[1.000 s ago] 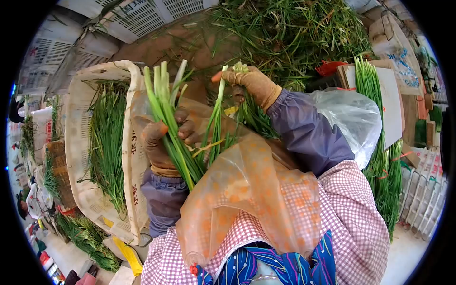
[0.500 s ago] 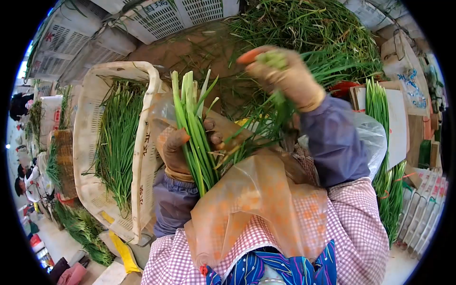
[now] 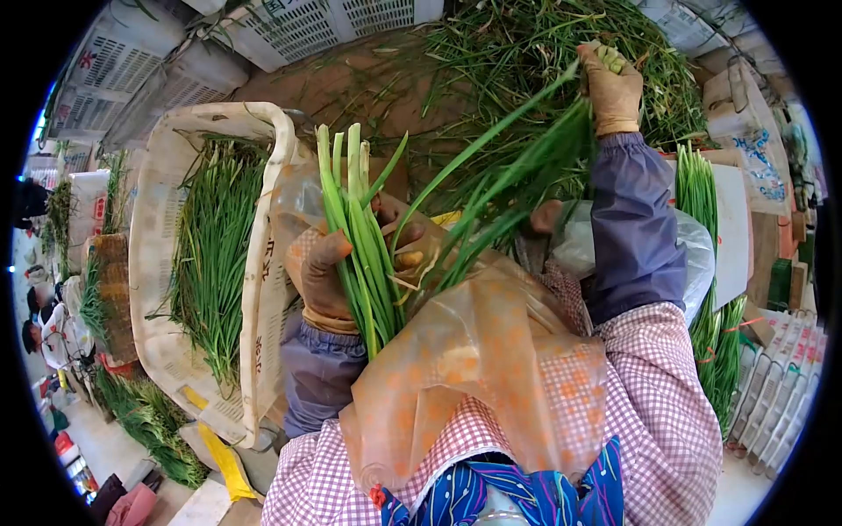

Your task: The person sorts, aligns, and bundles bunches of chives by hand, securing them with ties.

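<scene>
Head view — left hand (image 3: 329, 267), right hand (image 3: 611, 86) — both gripping green stalks (image 3: 355, 219)

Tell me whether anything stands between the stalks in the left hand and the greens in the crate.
Yes: the crate's wall nearest the left hand stands between its stalks and the greens inside. Translucent plastic also shows in between.

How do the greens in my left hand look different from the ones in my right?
The left bunch is nearly upright and compact, while the right bunch slants and fans out loosely. The left bunch shows long, thick stalks above the left hand; the right bunch shows just short pale ends at the top of the right hand. Both are long and green, with their pale ends up.
</scene>
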The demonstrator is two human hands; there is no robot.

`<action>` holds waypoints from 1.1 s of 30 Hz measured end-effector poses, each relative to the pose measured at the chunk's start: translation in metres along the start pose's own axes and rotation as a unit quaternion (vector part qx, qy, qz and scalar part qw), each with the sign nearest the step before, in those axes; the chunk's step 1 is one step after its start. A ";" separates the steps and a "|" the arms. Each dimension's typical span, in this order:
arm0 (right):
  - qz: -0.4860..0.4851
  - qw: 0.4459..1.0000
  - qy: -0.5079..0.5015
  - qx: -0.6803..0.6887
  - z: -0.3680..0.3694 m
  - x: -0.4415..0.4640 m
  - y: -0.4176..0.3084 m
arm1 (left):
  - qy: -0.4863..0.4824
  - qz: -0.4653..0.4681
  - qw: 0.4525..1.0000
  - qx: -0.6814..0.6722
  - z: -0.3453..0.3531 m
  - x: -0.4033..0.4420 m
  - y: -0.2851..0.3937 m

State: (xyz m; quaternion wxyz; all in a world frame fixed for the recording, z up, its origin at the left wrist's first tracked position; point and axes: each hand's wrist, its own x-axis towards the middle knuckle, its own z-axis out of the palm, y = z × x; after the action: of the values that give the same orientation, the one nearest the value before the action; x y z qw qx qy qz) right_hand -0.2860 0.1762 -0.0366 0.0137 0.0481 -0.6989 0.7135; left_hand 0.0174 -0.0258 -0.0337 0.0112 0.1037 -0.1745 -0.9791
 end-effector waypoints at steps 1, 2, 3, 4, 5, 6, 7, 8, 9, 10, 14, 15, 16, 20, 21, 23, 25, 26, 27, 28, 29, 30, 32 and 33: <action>-0.040 0.996 -0.020 -0.078 -0.002 -0.004 0.000 | -0.002 0.000 1.000 0.000 0.001 0.001 -0.001; -0.078 0.984 -0.040 -0.156 -0.003 -0.010 0.001 | -0.010 -0.013 1.000 -0.024 0.003 0.001 -0.001; -0.015 0.984 -0.131 -0.123 0.006 -0.024 0.002 | -0.016 -0.028 0.998 -0.047 0.005 0.001 -0.003; 0.009 0.967 -0.216 -0.136 0.023 -0.053 -0.015 | -0.014 -0.030 0.998 -0.046 0.006 0.000 -0.004; 0.018 0.945 -0.315 -0.088 0.034 -0.070 -0.019 | 0.004 -0.023 0.999 -0.046 0.007 -0.001 -0.005; 0.113 0.925 -0.361 -0.038 0.048 -0.086 -0.023 | 0.021 -0.017 0.999 -0.046 0.009 -0.001 -0.007; 0.087 0.913 -0.395 0.054 0.062 -0.101 -0.018 | 0.022 -0.019 0.999 -0.044 0.008 0.000 -0.008; 0.164 0.898 -0.406 0.042 0.074 -0.113 -0.025 | 0.024 -0.024 0.999 -0.039 0.006 0.001 -0.009; 0.198 0.875 -0.416 0.148 0.085 -0.124 -0.021 | 0.026 -0.027 0.999 -0.035 0.005 0.000 -0.008; 0.216 0.854 -0.440 0.176 0.089 -0.129 -0.020 | 0.026 -0.028 0.999 -0.033 0.008 0.000 -0.008; 0.207 0.861 -0.435 0.160 0.083 -0.131 -0.033 | 0.048 0.006 0.999 -0.003 0.020 0.000 -0.005; 0.208 0.862 -0.435 0.156 0.077 -0.126 -0.031 | 0.006 0.034 0.999 0.007 0.019 0.002 -0.006; 0.237 0.873 -0.393 0.163 0.070 -0.116 -0.027 | 0.067 0.100 0.993 -0.003 0.015 0.000 -0.009; 0.243 0.887 -0.359 0.159 0.050 -0.100 -0.031 | -0.009 0.016 0.999 -0.049 0.016 0.001 -0.008; 0.235 0.876 -0.383 0.176 0.047 -0.102 -0.034 | -0.028 -0.010 0.997 -0.076 0.018 0.003 -0.009; 0.248 0.877 -0.369 0.183 0.052 -0.109 -0.039 | 0.002 -0.050 0.998 0.025 0.019 0.003 -0.005; 0.244 0.867 -0.402 0.162 0.056 -0.115 -0.039 | -0.006 -0.035 0.999 0.015 0.014 0.002 -0.007; 0.256 0.880 -0.380 0.126 0.059 -0.122 -0.035 | 0.021 0.006 0.999 0.046 0.014 0.000 -0.009; 0.242 0.876 -0.393 0.137 0.060 -0.129 -0.033 | 0.049 0.046 0.995 0.076 0.014 -0.002 -0.009; 0.236 0.873 -0.408 0.126 0.063 -0.134 -0.035 | 0.052 0.049 0.995 0.077 0.013 -0.004 -0.008; 0.230 0.869 -0.423 0.114 0.065 -0.137 -0.036 | 0.058 0.036 0.995 0.069 0.012 -0.006 -0.008; 0.231 0.868 -0.423 0.115 0.066 -0.139 -0.034 | 0.065 0.023 0.996 0.061 0.012 -0.007 -0.008; 0.213 0.858 -0.454 0.109 0.065 -0.140 -0.030 | 0.055 0.027 0.996 0.056 0.013 -0.007 -0.008; 0.212 0.859 -0.453 0.108 0.064 -0.138 -0.031 | 0.044 0.032 0.997 0.052 0.014 -0.006 -0.008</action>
State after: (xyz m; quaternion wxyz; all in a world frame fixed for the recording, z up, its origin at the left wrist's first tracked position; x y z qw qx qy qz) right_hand -0.1427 0.1195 -0.0171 -0.4613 0.2172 -0.5397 0.6698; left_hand 0.0201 -0.0134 -0.0224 0.0445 0.1419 -0.2276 -0.9623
